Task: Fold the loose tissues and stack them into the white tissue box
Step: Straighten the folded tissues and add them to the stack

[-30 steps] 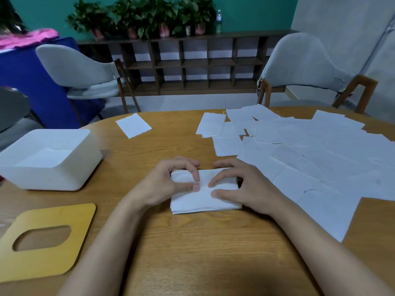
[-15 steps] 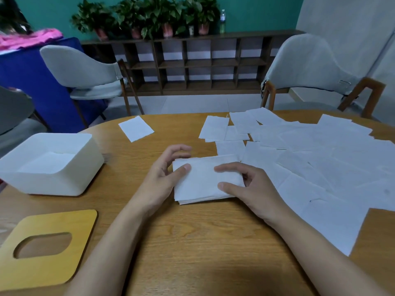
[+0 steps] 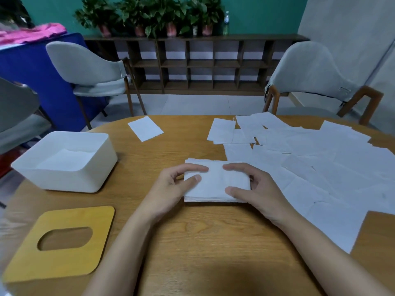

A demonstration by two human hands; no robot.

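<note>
Obs, head cam. Folded stack point(image 3: 215, 184) lies flat on the table point(image 3: 203, 242), centre, just in front of us. Its R edge touches the spread of loose tissues point(image 3: 320, 163).

L hand point(image 3: 171, 189) grips the stack's L end, thumb and index on top. R hand point(image 3: 258, 189) grips the R end: index on top, thumb at the near edge, other fingers curled at the side. Hands are apart, a small gap between the index tips.

Why, we think: a two-ended hold keeps the layers squared and pressed, ready to lift as one block. White tissue box point(image 3: 64, 180) sits open to the L, well apart from the stack. We think a white layer is already inside. Yellow lid point(image 3: 57, 248) lies off, near edge L, so the box mouth is free. One single tissue point(image 3: 145, 129) lies alone at the far side.

Vs 0.5 s ago: hands sat further out at the ends, and the index tips have since come inward over the top. Stack has not left the table. Box, lid and spread are unchanged.
</note>
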